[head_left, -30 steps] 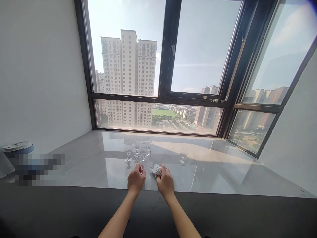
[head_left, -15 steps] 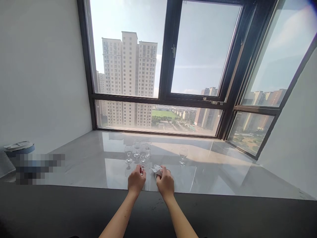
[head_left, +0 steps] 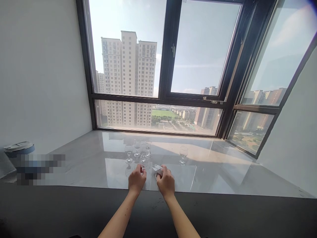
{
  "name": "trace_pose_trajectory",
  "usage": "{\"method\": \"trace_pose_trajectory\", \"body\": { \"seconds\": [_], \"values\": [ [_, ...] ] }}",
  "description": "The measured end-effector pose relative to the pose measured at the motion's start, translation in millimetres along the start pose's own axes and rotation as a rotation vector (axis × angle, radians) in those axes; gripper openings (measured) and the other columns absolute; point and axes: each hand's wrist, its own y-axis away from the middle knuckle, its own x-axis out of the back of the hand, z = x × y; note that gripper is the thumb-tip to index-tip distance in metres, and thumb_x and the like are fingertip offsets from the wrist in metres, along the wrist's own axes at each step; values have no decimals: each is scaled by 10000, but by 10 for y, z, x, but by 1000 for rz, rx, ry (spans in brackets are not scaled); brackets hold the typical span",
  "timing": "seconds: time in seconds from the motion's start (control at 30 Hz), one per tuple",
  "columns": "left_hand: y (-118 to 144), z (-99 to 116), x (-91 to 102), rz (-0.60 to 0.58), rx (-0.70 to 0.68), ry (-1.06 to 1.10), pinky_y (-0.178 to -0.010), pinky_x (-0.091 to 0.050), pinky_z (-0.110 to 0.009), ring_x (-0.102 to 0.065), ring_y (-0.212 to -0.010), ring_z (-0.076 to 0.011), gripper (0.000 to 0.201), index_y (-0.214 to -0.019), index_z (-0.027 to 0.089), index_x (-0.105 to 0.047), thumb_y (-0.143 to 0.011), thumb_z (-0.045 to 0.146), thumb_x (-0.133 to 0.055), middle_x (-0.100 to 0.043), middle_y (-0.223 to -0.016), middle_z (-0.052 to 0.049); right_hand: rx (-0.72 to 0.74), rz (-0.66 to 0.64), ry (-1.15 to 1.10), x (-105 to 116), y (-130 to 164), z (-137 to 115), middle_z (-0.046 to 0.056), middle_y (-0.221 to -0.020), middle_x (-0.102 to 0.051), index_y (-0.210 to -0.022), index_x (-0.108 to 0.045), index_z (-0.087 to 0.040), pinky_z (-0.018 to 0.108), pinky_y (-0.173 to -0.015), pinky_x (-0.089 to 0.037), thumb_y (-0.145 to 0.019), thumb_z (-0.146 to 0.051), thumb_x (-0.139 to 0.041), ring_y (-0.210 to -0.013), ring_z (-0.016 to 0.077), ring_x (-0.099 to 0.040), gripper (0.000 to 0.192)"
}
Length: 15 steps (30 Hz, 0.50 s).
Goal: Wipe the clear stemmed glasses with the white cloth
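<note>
Left grip (head_left: 137,179) pinches a glass (head_left: 144,161), right grip (head_left: 165,180) curls round cloth (head_left: 157,169).

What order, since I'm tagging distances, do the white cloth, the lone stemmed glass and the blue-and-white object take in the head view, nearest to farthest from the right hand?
From the right hand:
1. White cloth: in its grasp.
2. Lone stemmed glass: ahead and slightly right.
3. Blue-and-white object: far left, by the wall.

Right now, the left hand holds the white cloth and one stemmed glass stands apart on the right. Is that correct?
Not quite: the head view shows the right hand holding the white cloth; one stemmed glass stands apart on the right.
</note>
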Motion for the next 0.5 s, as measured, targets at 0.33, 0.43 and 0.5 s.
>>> {"method": "trace_pose_trajectory", "body": {
  "seconds": [0.33,0.43,0.5],
  "values": [
    [5,33,33,-34,22,5,-570,-300,-230,-603,-684,-168,123,-905,221,-526,-874,311,-448,-643,-772,-36,-11,13,-5,20,16,-5,73,-960,-596,-1217,-488,-213,251,-660,-408,-852,-202,-446,-827,201,-597,367],
    [5,12,13,-23,12,11,-570,-297,-230,-597,-674,-166,114,-898,225,-520,-868,312,-453,-641,-767,-29,-11,8,-11,16,25,5,75,-974,-594,-1221,-491,-215,252,-665,-407,-846,-200,-452,-839,203,-596,377],
    [3,-6,-2,-17,7,18,-573,-299,-230,-596,-678,-165,109,-888,226,-520,-863,311,-458,-641,-768,-26,-9,-2,-23,12,29,12,70,-976,-591,-1222,-491,-221,253,-673,-409,-833,-197,-463,-847,203,-594,390]
  ]
}}
